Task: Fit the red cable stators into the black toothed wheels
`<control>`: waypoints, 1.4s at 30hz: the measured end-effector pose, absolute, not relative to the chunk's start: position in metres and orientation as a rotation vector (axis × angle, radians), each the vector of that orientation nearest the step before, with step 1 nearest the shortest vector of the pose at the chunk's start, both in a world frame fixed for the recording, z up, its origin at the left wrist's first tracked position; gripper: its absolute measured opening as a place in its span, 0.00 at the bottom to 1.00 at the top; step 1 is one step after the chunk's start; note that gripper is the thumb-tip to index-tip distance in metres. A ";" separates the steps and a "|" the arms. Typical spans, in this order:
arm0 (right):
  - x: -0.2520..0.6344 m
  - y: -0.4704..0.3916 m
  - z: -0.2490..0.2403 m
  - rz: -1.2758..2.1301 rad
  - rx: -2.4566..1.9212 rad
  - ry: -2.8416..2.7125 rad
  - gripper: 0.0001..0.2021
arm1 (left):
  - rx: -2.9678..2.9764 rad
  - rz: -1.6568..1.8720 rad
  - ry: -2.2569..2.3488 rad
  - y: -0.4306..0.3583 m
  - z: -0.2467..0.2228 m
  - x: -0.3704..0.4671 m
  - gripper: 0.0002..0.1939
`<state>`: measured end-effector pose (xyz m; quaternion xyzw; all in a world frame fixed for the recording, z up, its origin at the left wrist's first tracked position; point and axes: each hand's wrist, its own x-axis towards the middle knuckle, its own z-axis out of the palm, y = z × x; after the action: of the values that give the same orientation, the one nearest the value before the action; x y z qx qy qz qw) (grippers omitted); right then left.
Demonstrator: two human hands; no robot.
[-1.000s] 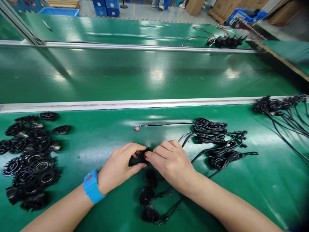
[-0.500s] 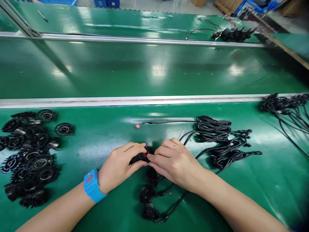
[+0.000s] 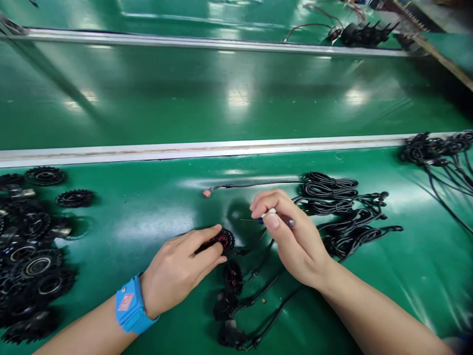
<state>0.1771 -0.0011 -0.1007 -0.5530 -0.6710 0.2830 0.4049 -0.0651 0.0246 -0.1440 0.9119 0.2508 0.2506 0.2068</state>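
Observation:
My left hand (image 3: 185,264), with a blue band on its wrist, holds a black toothed motor part (image 3: 224,240) with red windings at its centre. Fingers and thumb rest around its left side, hiding part of it. Between thumb and fingers of my right hand (image 3: 295,229) is a small screwdriver (image 3: 290,223); its thin shaft points left above the table, and most of the handle is covered. Below the held part, more black motor parts (image 3: 231,333) with cables lie in a column.
Black toothed rings (image 3: 37,266) are heaped at the left. Coiled black cables (image 3: 328,190) lie to the right, one ending in a connector plug (image 3: 207,194). More cabled parts (image 3: 424,150) sit far right. A white rail (image 3: 148,152) crosses behind.
My right hand has drawn away from the motor part, up and to the right, and the screwdriver now shows in its fingers. The motor part is turned to show its red centre. The view has shifted.

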 end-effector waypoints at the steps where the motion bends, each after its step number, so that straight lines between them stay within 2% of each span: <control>1: 0.177 0.000 -0.103 0.679 -1.441 -1.716 0.09 | 2.559 0.699 0.691 0.024 -0.144 -0.065 0.06; 3: 0.175 0.000 -0.107 0.585 -1.462 -1.721 0.04 | 2.590 0.689 0.687 0.023 -0.144 -0.065 0.07; 8: 0.165 -0.009 -0.101 0.544 -1.254 -1.621 0.13 | 2.634 0.644 0.700 0.018 -0.144 -0.068 0.08; 22: 0.160 -0.019 -0.108 0.579 -1.281 -1.849 0.13 | 2.692 0.664 0.744 0.021 -0.132 -0.063 0.18; 28: 0.162 -0.020 -0.111 0.444 -1.299 -1.908 0.04 | 2.594 0.697 0.806 0.013 -0.138 -0.063 0.11; 32: 0.164 -0.020 -0.110 0.339 -1.284 -1.947 0.10 | 2.524 0.755 0.877 0.008 -0.143 -0.062 0.09; 37: 0.162 -0.020 -0.108 0.338 -1.309 -1.892 0.06 | 2.473 0.790 0.909 0.009 -0.145 -0.059 0.09; 42: 0.158 -0.021 -0.109 0.326 -1.345 -1.956 0.14 | 2.456 0.819 0.925 0.011 -0.147 -0.059 0.10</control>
<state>0.1581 -0.0212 -0.1089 -0.5226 -0.7604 0.1267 0.3642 -0.0586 0.0110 -0.1465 0.8763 0.3300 0.2921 0.1948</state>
